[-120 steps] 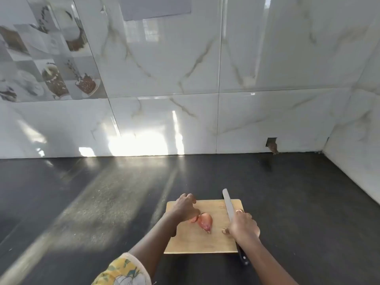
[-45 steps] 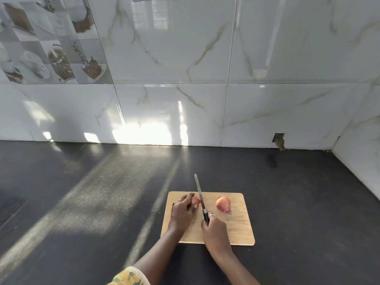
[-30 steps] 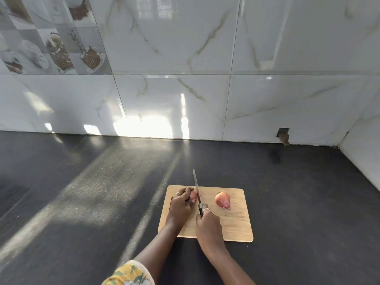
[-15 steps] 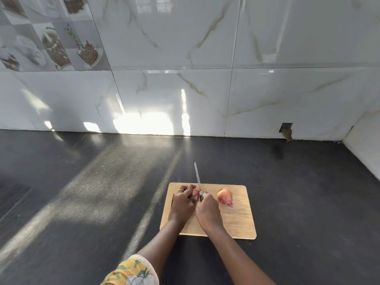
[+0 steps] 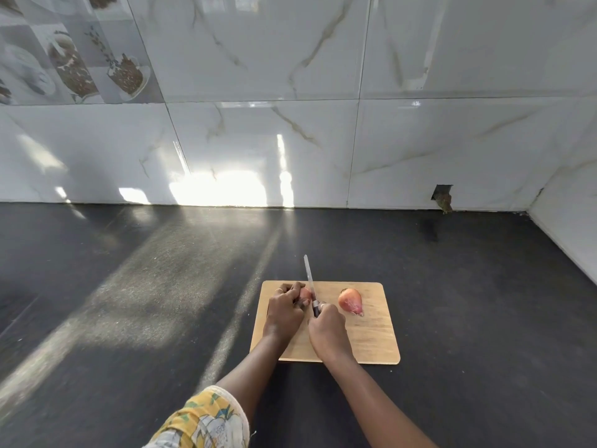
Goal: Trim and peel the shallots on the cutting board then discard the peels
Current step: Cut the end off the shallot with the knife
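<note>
Head camera: on the wooden cutting board (image 5: 371, 344), set on a dark bench (image 5: 129, 302) below marble wall tiles (image 5: 258, 76), the person's left hand (image 5: 284, 310) is clenched over a shallot (image 5: 305, 294), of which only a pink sliver shows past the fingers. The right hand (image 5: 326, 329) grips the handle of a knife (image 5: 309, 281), its blade pointing away toward the wall and lying right against the exposed end of the held shallot.

Four seconds earlier the right hand and knife sat at the board's right side, with the shallots together near the middle. Since then one shallot has been drawn to the left part of the board, the knife has crossed over to it, and over the last second the two hands have closed until they nearly touch. That suggests the first trimming cut is under way or about to land.

A second shallot (image 5: 350, 301) lies apart on the right of the board, skin on and both ends apparently uncut. No loose peels are visible, so peeling and discarding are yet to come.
</note>
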Tool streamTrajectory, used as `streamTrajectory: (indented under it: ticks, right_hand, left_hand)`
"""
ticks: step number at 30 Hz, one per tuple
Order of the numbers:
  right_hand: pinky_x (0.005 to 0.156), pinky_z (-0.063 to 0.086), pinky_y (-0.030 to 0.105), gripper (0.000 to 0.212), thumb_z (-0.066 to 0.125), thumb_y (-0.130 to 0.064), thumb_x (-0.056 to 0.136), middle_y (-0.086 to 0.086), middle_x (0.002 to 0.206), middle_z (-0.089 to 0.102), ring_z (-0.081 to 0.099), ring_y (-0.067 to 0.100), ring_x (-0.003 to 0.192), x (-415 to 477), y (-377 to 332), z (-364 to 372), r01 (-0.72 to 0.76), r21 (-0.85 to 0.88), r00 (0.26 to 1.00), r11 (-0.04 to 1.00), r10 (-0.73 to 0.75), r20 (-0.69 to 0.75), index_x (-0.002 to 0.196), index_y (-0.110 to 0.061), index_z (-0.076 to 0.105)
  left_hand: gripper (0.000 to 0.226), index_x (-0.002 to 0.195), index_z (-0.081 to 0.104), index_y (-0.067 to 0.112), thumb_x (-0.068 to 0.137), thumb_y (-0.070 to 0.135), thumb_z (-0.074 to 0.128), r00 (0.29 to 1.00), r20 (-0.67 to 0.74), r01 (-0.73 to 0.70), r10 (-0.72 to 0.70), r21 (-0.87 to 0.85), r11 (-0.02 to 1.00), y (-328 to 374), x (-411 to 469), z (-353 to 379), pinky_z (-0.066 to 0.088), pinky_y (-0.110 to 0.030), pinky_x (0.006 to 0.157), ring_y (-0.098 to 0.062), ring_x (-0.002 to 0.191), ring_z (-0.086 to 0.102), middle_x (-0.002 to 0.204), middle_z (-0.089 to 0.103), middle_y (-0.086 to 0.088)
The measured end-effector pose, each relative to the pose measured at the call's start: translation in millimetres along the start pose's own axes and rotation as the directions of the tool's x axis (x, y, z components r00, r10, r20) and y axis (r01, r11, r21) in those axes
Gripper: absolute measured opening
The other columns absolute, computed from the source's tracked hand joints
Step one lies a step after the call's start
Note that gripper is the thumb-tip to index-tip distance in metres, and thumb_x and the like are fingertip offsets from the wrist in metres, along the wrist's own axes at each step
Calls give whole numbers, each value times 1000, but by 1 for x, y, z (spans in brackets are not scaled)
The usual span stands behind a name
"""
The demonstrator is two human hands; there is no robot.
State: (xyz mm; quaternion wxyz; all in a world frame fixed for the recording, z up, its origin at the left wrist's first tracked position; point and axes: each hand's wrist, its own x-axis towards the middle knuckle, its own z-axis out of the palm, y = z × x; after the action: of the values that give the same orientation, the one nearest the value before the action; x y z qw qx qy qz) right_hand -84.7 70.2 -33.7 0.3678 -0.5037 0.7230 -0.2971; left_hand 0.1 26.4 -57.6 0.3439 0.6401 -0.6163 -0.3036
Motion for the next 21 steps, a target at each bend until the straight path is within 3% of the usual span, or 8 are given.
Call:
streamTrajectory:
  ticks: [5,12,16,21]
  right_hand:
    - [67,42,32,25,41,-15,96,15,104,67,61,27,88,8,-5,-1,-19,23,999,1000,18,29,102,-6,64]
    - [79,48,35,33,35,-24,100,13,115,64,62,31,103,-5,1,8,-2,-98,1000,995,0,-18,121,-9,57]
    - [83,47,36,34,31,-25,102,13,118,62,61,32,106,-10,-3,8,2,-145,999,989,-8,-38,124,-11,54]
    - [85,47,36,32,36,-20,100,13,119,63,60,32,109,-2,-6,6,-17,-108,1000,994,16,-14,121,-10,57]
  left_hand:
    - [29,115,62,1,88,5,56,1000,-18,-3,3,-3,1000,0,-1,0,47,-32,92,-30,103,60,114,59,-14]
    - [28,114,64,3,88,5,54,1000,-7,-5,6,36,999,0,-1,-1,36,-11,85,-25,105,58,116,60,-10]
    - [31,119,61,2,89,8,55,1000,-8,2,-2,22,1000,1,-1,-1,43,-22,92,-28,106,58,120,58,-12]
    - [34,121,59,4,88,3,53,999,15,-29,28,73,997,1,0,-1,39,-22,90,-31,109,55,121,57,-15]
